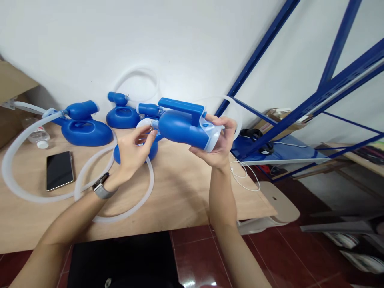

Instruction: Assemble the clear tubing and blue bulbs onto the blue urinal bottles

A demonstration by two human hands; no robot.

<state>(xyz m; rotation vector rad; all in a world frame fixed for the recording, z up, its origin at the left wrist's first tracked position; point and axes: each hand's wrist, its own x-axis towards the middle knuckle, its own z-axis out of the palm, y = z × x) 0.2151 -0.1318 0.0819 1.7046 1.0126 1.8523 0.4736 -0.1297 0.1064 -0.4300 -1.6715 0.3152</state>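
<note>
A blue plastic urinal head (pixel 183 127), with a flap lid along its top and a clear rim, is held up level above the table. My right hand (pixel 220 140) grips it by the wide rimmed end, thumb below and fingers behind. At its narrow neck, my left hand (pixel 136 146) pinches around a small wire hose clamp (pixel 151 126) where a translucent hose joins. The left fingers partly hide that joint. Behind the left hand, a blue urinal bottle (pixel 153 152) is partly covered. A hose (pixel 151 180) loops over the tabletop below.
More blue urinal bottles (pixel 87 133) with hoses stand along the wall on the wooden table (pixel 177 196). A phone (pixel 60 171), a clear plastic bottle (pixel 39 134) and a cardboard box (pixel 15 84) are left. Blue metal shelving (pixel 288 154) and a stool (pixel 279 204) stand right.
</note>
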